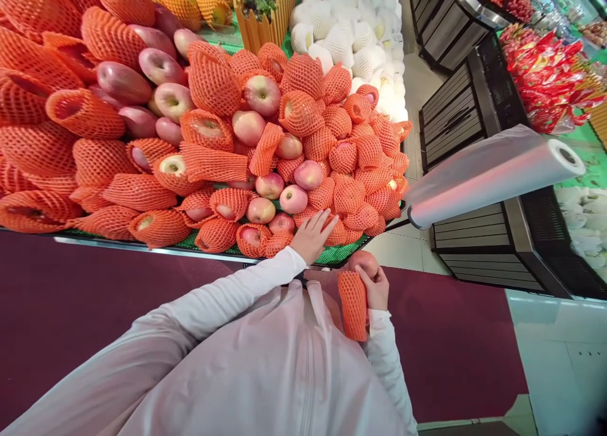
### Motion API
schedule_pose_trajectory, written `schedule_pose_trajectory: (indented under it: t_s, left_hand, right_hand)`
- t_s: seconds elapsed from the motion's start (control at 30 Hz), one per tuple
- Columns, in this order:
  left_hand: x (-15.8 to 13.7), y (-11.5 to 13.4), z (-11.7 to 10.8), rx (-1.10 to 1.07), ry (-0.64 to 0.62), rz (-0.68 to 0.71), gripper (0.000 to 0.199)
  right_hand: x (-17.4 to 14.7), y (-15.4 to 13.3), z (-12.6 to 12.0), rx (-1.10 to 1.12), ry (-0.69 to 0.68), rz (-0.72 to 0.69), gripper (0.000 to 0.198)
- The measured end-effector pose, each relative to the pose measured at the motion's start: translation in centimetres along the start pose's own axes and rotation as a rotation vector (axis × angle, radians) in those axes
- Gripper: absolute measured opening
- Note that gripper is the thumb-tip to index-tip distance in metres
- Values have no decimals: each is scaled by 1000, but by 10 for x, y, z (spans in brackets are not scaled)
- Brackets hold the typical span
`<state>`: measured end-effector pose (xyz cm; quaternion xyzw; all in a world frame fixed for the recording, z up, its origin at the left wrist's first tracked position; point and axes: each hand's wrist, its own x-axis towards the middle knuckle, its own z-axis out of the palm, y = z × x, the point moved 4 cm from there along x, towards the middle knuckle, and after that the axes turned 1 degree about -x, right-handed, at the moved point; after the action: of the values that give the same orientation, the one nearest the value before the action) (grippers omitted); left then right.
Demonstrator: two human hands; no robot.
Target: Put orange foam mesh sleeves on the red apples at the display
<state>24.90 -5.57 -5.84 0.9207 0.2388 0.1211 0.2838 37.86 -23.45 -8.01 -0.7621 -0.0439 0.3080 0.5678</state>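
Note:
My left hand (pixel 312 236) reaches over the near edge of the fruit stand with its fingers spread, at the apples in orange foam nets (pixel 348 194). Nothing shows in its grasp. My right hand (pixel 377 287) is off the stand, close to my body, closed around a reddish apple (pixel 363 262). An orange foam net sleeve (pixel 353 306) hangs beside that apple from the same hand; how it is held is partly hidden. Several bare apples (pixel 293 199) lie among the netted ones, just beyond my left hand.
Purple-red oblong fruit (pixel 124 85) in orange nets fills the left side. White-netted fruit (pixel 341 28) and a small wooden planter (pixel 263 18) stand at the back. A roll of clear plastic bags (pixel 493 176) sticks out at the right, before dark slatted display stands (pixel 453 116).

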Motion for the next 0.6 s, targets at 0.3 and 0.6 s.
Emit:
schedule_pose_trajectory:
  t_s: [0.3,0.6]
  left_hand:
    - [9,-5,22,-86,-151,122,82]
    - [-4,12,43,-20,-205,63,93]
  right_hand:
    - [-1,12,-38,231,184,159,49]
    - [7,0,-22,218,13,140,47]
